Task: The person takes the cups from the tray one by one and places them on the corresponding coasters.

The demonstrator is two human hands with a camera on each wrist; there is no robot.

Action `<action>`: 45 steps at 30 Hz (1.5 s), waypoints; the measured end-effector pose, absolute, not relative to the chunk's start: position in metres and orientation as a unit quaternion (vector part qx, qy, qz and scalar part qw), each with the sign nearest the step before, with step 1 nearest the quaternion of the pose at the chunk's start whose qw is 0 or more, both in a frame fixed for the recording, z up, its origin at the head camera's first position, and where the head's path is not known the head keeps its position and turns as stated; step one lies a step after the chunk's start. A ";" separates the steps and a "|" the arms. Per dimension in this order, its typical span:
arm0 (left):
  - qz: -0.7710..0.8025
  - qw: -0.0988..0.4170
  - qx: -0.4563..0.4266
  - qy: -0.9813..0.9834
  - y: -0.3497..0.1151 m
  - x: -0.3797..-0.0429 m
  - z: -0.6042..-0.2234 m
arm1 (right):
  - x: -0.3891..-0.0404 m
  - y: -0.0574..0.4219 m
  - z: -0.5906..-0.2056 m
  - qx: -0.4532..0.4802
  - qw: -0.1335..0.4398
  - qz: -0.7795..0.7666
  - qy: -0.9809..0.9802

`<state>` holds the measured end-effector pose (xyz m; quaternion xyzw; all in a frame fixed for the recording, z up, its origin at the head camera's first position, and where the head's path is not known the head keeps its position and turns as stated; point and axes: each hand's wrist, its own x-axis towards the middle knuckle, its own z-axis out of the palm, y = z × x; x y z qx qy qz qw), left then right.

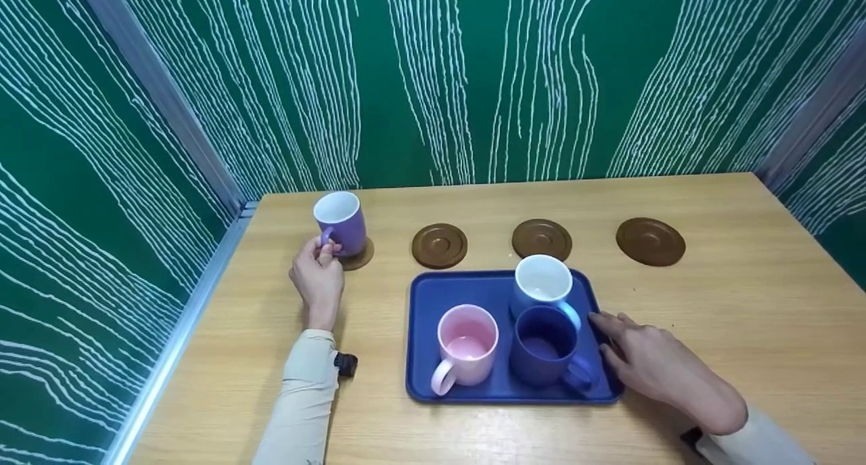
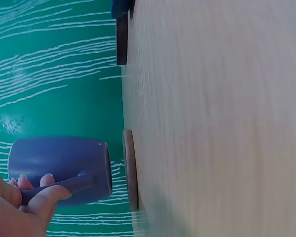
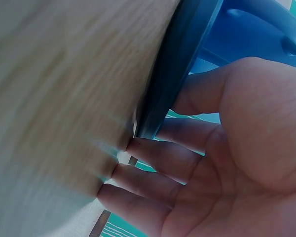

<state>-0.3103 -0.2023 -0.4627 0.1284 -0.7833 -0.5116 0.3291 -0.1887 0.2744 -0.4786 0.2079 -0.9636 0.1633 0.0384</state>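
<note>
By its handle, a purple mug [image 1: 348, 231] with a white inside is held in my left hand [image 1: 319, 279], fingers and thumb pinched round the handle. In the left wrist view a narrow gap shows between the mug's base and a brown round coaster [image 2: 130, 169]. My right hand [image 1: 656, 360] rests at the right edge of a blue tray [image 1: 460, 285], fingers extended, fingertips at the rim and tabletop. On the tray stand a pink mug [image 1: 468, 346], a light blue mug [image 1: 541, 282] and a dark blue mug [image 1: 541, 357], all upright.
Along the back of the wooden table [image 1: 514, 438] lie three more brown coasters: a left one [image 1: 440, 246], a middle one [image 1: 541, 239] just behind the tray, and a right one [image 1: 651, 241]. Green walls [image 1: 487, 79] with white lines stand behind and to the sides.
</note>
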 end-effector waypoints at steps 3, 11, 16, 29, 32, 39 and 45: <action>-0.512 0.330 0.131 -0.782 -0.202 -0.312 -0.463 | -0.189 0.275 -0.478 0.206 0.038 0.165 -0.964; -0.501 0.321 0.135 -0.792 -0.202 -0.313 -0.464 | -0.188 0.275 -0.480 0.211 0.050 0.166 -0.962; -0.501 0.303 0.139 -0.799 -0.202 -0.310 -0.464 | -0.188 0.275 -0.481 0.210 0.047 0.162 -0.963; -0.503 0.281 0.155 -0.802 -0.204 -0.311 -0.462 | -0.188 0.274 -0.478 0.206 0.041 0.165 -0.964; -0.499 0.275 0.163 -0.805 -0.202 -0.310 -0.461 | -0.188 0.274 -0.478 0.206 0.041 0.165 -0.964; -0.481 0.266 0.163 -0.819 -0.198 -0.309 -0.461 | -0.189 0.275 -0.479 0.209 0.047 0.164 -0.963; -0.476 0.261 0.157 -0.825 -0.198 -0.308 -0.461 | -0.189 0.274 -0.480 0.213 0.053 0.164 -0.962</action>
